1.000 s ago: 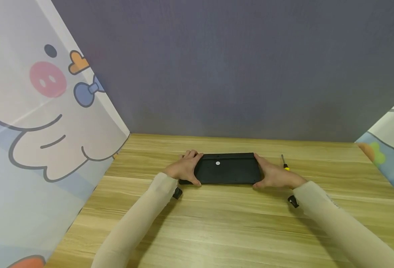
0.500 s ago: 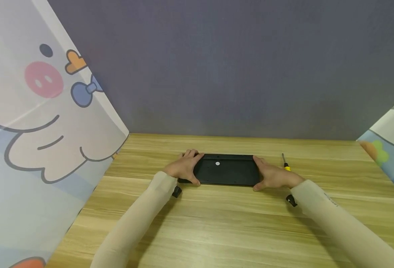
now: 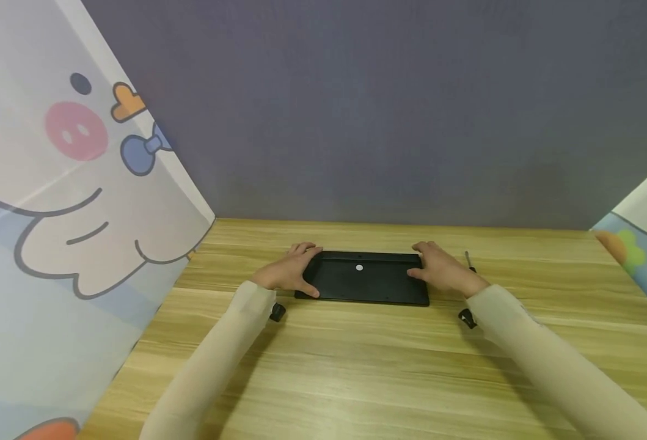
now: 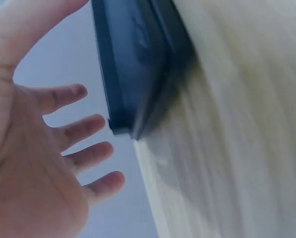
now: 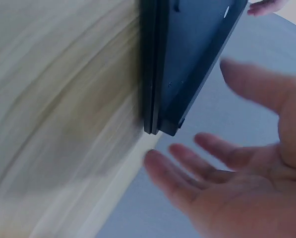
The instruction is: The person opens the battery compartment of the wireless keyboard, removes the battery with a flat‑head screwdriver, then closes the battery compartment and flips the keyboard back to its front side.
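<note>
A flat black keyboard (image 3: 367, 281) lies underside up on the wooden table, with a raised strip along its far edge and a white round sticker. My left hand (image 3: 287, 271) is spread at its left end, fingers straight; in the left wrist view that hand (image 4: 38, 153) stands apart from the keyboard (image 4: 128, 59). At the right end hovers my right hand (image 3: 443, 267), its thumb over the corner. The right wrist view has this hand (image 5: 237, 178) loosely extended, with a gap to the keyboard's end (image 5: 170, 119). Neither hand holds anything.
A screwdriver (image 3: 468, 260) lies to the right, its handle mostly hidden behind my right hand and forearm. Wooden table (image 3: 367, 366) stretches in front of the keyboard. A grey wall (image 3: 367, 122) rises behind, and printed cartoon panels (image 3: 81, 183) stand at both sides.
Both hands have let go of the keyboard's ends. My left hand has drawn off to the left; my right hand has lifted and moved away from the near corner. The keyboard stays in place.
</note>
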`<state>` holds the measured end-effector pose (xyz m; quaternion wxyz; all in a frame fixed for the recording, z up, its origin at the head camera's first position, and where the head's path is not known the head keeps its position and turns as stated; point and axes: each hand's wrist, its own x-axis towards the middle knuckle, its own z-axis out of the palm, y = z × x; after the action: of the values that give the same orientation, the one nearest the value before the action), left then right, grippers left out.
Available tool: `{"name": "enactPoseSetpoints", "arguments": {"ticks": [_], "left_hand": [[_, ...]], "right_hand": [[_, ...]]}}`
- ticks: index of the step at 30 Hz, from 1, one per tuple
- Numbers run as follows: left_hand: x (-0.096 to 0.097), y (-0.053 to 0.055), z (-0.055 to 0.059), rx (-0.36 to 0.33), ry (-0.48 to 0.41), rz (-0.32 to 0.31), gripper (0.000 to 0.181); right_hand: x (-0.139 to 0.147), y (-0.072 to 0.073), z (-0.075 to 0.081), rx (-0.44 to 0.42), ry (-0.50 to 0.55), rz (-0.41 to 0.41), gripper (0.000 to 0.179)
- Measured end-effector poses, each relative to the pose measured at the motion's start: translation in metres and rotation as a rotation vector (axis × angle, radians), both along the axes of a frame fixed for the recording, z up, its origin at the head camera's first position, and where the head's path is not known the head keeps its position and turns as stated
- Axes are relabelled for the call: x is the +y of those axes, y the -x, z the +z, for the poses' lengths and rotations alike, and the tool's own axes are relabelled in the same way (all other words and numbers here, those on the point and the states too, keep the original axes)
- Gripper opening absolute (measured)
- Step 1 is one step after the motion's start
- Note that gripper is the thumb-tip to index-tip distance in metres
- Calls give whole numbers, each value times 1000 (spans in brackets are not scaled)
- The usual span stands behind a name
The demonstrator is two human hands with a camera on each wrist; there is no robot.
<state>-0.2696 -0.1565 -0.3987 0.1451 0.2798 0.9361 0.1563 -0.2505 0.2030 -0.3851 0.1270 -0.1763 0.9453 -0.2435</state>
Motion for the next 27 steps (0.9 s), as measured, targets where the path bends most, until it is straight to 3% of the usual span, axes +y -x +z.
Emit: {"name": "enactPoseSetpoints", "arguments": {"ticks": [4,9,27], "left_hand": [[-5,0,-3,-41,13,42,106],[-6,1,-5,-68,3,61,106],[-12,0,-7,-71,-33,136,104]], "right_hand": [[-7,6,-2,87,33,14,45],[-18,15,-5,102,36,-3,28],[-26,31,-11,109,23,-74,7]]}}
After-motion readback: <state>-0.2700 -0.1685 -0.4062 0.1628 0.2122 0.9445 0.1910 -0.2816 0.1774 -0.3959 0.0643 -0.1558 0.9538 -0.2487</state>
